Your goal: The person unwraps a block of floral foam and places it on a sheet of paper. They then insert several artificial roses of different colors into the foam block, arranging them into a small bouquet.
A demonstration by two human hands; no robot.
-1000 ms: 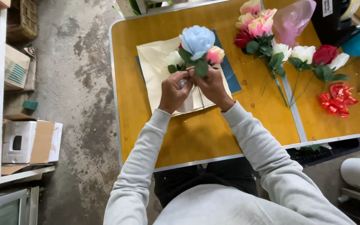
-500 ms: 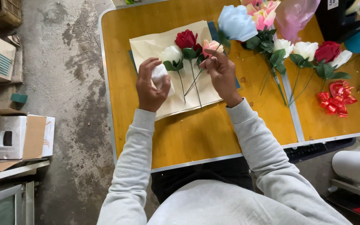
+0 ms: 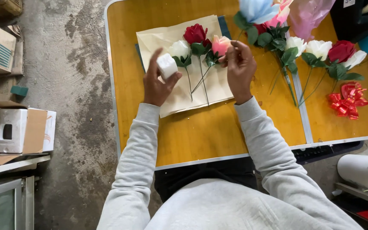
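Fingers of left hand clasping white block, right hand pinching pink rose, stem hidden

I've got one view only — the head camera, worn on the person, looking almost straight down from above and slightly behind their shoulders. It faces forward over the grey sleeves onto the yellow counter, whose near edge runs across the middle of the frame. Close range: both forearms fill the lower centre, the left hand and right hand sit in the upper middle. The counter's far edge is cut off at the top, its right end runs out of frame. Left third shows the concrete floor and a shelf with cardboard boxes — seen from directly above. No second view, so nothing is shared.
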